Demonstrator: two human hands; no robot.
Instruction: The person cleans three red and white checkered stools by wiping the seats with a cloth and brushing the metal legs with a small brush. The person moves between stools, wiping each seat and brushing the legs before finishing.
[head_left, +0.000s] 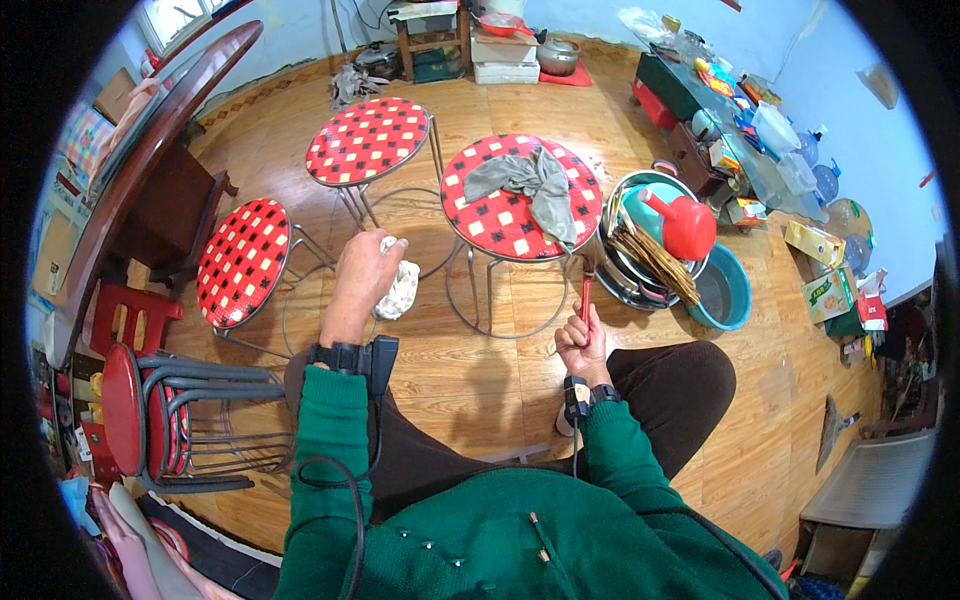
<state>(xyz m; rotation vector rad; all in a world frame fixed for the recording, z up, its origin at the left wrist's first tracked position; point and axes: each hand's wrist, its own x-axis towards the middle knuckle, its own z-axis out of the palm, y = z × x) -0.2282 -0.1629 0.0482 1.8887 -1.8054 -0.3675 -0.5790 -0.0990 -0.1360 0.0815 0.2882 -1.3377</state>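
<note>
A white cloth (397, 291) with a small coloured pattern hangs from my left hand (365, 271), its upper end between thumb and fingers. My right hand (581, 341) is closed around the red handle of a tool (586, 294) held upright. The tool's head is too small to make out. Just beyond it stands a round stool (480, 217) with a red, black and white checked seat, and a crumpled grey cloth (551, 199) lies on that seat. To the right, a metal pot (637, 289) holds a bundle of thin sticks (654, 262), a red dipper (686, 229) and a green bowl (637, 202).
A second checked stool (367, 142) stands farther back, and a third (244, 262) is at left. Red-seated stools (124, 409) lie stacked beside my left leg. A teal basin (731, 292) adjoins the pot. A dark wooden table (161, 112) edges the left; a cluttered low table (780, 172) edges the right.
</note>
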